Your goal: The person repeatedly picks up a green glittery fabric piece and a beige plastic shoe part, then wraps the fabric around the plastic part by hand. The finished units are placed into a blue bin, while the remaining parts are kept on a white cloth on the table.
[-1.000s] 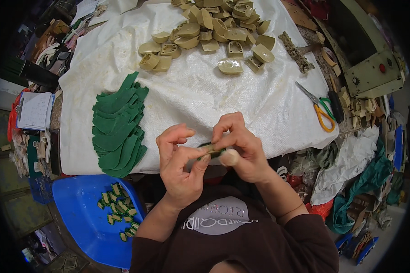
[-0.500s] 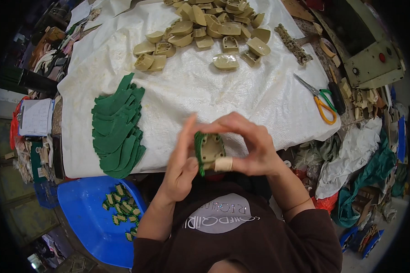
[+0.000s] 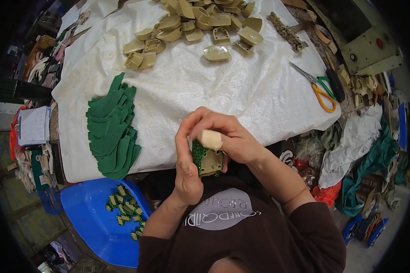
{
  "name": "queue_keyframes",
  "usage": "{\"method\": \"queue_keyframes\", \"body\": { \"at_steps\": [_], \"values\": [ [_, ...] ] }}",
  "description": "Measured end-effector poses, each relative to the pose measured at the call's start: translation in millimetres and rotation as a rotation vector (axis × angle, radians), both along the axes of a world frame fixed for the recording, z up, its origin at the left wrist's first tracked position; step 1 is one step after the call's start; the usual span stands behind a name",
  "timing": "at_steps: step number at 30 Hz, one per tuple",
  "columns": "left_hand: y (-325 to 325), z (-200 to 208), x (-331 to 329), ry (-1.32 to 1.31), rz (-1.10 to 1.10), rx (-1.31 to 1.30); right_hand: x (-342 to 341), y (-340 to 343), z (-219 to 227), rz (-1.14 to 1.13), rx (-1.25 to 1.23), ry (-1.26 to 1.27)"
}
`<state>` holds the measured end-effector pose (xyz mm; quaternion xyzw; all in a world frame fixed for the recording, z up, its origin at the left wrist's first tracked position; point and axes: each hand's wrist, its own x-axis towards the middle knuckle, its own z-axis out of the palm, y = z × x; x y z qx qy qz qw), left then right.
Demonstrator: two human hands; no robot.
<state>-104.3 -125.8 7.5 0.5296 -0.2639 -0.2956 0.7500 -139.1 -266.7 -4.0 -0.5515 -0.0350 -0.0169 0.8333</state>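
Between my hands, close to my chest, is a beige plastic shoe heel with small holes in its face and green glitter covering along its side. My left hand grips it from the left, thumb up and fingers bent behind it. My right hand closes on its upper end; tan tape wraps the thumb. Left on the table lies a fanned stack of cut green pieces. Loose bare beige heels are heaped at the far side.
A white woven sheet covers the table. At its right edge lie scissors with orange and green handles. Below left stands a blue basin holding several green-edged heels. Plastic bags crowd the right side; a clipboard sits at the left.
My right hand has moved left and curled over the heel's upper end, its taped thumb now above the heel's face. The heel has shifted slightly lower. The view has shifted a little.
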Motion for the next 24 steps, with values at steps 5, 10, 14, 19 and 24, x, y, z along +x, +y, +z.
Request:
{"method": "queue_keyframes", "body": {
  "at_steps": [5,10,14,19,24],
  "values": [
    [2.2,-0.3,-7.0,0.008,0.019,0.062,-9.1,6.8,-11.7,-0.056,-0.088,-0.192],
    [-0.4,-15.7,-2.8,-0.045,0.239,-0.009,-14.9,29.8,-10.1,-0.227,-0.275,-0.241],
    [-1.0,-9.1,-2.9,0.049,0.324,-0.038,-20.8,43.1,-8.2,-0.244,-0.005,-0.129],
    [3.2,-13.9,-3.4,-0.177,0.327,0.096,-14.3,42.7,-16.0,-0.359,-0.324,-0.325],
    [5.8,-7.4,4.5,0.275,0.122,-0.191,-11.6,38.7,-10.1,-0.315,-0.273,-0.109]
  ]
}}
